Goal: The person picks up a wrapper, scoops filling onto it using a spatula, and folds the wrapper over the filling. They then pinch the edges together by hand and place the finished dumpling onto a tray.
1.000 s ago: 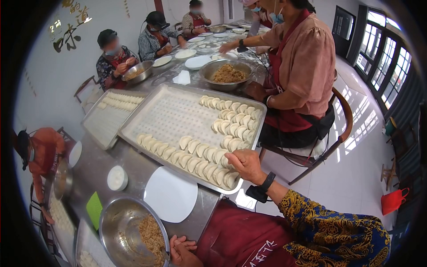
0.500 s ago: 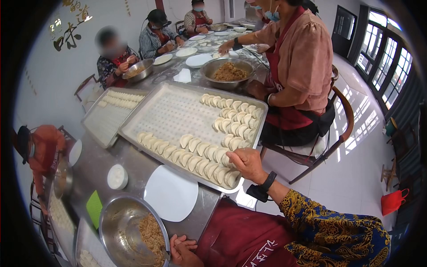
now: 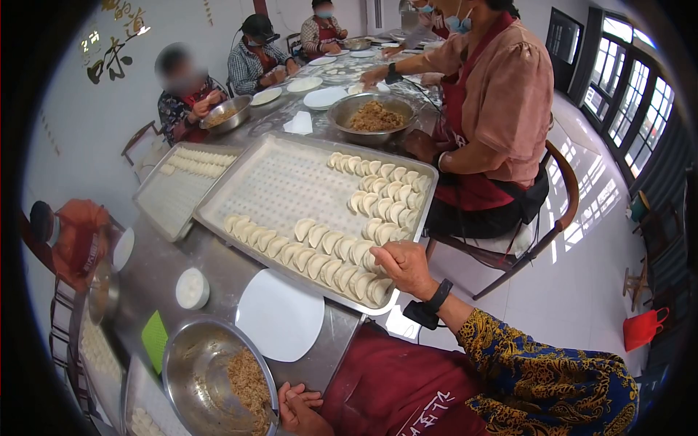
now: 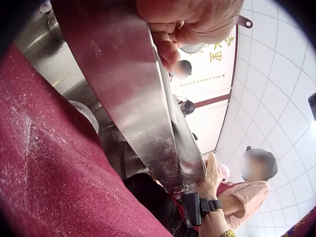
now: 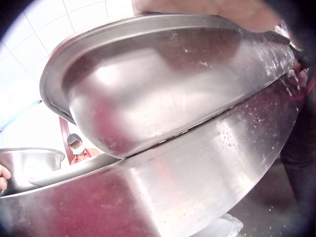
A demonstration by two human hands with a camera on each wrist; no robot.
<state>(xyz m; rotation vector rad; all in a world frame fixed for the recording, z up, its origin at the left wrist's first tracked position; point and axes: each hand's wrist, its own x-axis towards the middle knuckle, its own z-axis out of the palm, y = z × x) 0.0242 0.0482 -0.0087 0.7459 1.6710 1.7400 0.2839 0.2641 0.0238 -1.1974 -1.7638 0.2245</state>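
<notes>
While gripping tray (image 3: 254,174) by its rim with right hand (image 3: 403,269), can see dumplings (image 3: 315,267) in rows inside it, some just beside the thumb. Resting left hand (image 3: 299,411), fingers loosely bent, at tabletop (image 3: 182,251) edge, just beside bowl (image 3: 193,370) of filling (image 3: 249,381).

Wall (image 3: 80,152), head view: large brush-style Chinese characters, "味" (image 3: 110,61) readable, "的" (image 3: 123,14) and "道" (image 3: 136,28) above it. Small vertical character columns there: too small to read. Same kind of gold lettering on the wall in the left wrist view (sideways), "里" (image 4: 216,53) legible. Maroon apron (image 3: 400,374) carries white characters, partly cut off, not readable. No numbers legible.
</notes>
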